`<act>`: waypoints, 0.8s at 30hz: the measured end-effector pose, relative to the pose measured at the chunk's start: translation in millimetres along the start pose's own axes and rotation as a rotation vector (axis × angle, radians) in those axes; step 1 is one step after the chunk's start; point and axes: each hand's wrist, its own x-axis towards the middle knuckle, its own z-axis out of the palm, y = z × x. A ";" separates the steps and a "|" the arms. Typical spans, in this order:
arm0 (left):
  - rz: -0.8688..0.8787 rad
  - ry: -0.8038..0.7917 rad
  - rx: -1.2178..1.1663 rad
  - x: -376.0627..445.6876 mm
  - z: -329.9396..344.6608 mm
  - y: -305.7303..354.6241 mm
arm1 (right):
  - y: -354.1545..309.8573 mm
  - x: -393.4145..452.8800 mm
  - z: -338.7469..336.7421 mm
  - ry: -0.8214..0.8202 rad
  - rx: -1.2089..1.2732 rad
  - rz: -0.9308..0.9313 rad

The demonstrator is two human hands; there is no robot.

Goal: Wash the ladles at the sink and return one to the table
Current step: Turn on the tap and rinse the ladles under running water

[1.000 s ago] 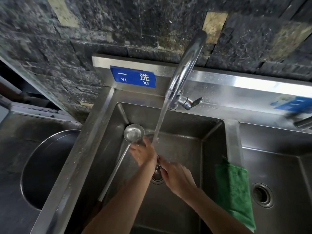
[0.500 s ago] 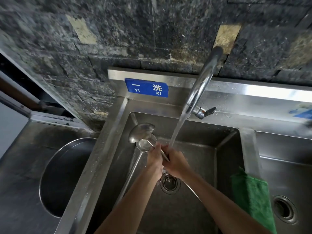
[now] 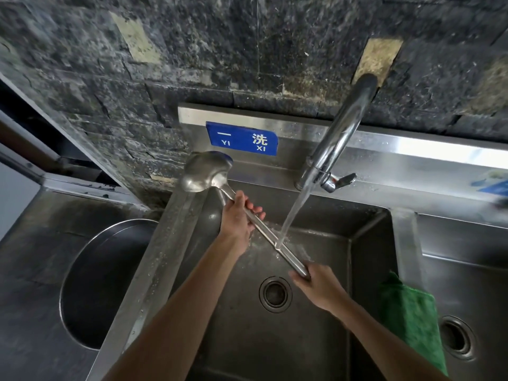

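A long steel ladle [image 3: 264,229] is held slanted over the sink basin [image 3: 324,339]. Its bowl [image 3: 204,171] is raised at the upper left, over the sink's left rim. The bowl looks two-lobed, and I cannot tell whether a second ladle lies against it. My left hand [image 3: 239,215] grips the handle just below the bowl. My right hand [image 3: 316,287] holds the handle's lower end. Water from the faucet [image 3: 338,149] runs onto the handle between my hands. A rounded shiny shape [image 3: 211,217] shows behind my left hand; what it is stays unclear.
The drain [image 3: 275,294] lies below my hands. A green cloth [image 3: 409,317] hangs over the divider to a second basin [image 3: 467,284] on the right. A large round metal pan [image 3: 104,284] sits in the counter at left. A blue sign [image 3: 242,138] is on the backsplash.
The ladle has been lifted from low in the basin and stretched out. Its bowl went up to the left, my right hand slid to the handle's end, and my hands moved apart.
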 end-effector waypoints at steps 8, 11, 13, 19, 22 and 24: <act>-0.050 -0.024 -0.072 -14.9 0.2 -29.6 | -89.9 32.9 -3.8 0.044 0.056 -0.129; -0.019 0.007 -0.109 0.5 -12.8 -10.9 | -53.0 5.2 -0.5 -0.011 -0.048 -0.034; -0.001 0.027 -0.108 6.6 -17.9 -3.4 | -20.9 -16.0 5.6 0.030 -0.075 0.041; -0.103 -0.071 0.003 -11.2 -8.1 -56.8 | -13.2 -34.5 16.3 0.139 -0.040 0.096; -0.174 -0.146 0.137 -30.7 -2.2 -87.2 | -24.3 -29.0 13.5 0.181 0.021 0.096; -0.195 -0.200 0.239 -37.6 0.3 -102.1 | -22.3 -33.3 10.6 0.185 0.062 0.095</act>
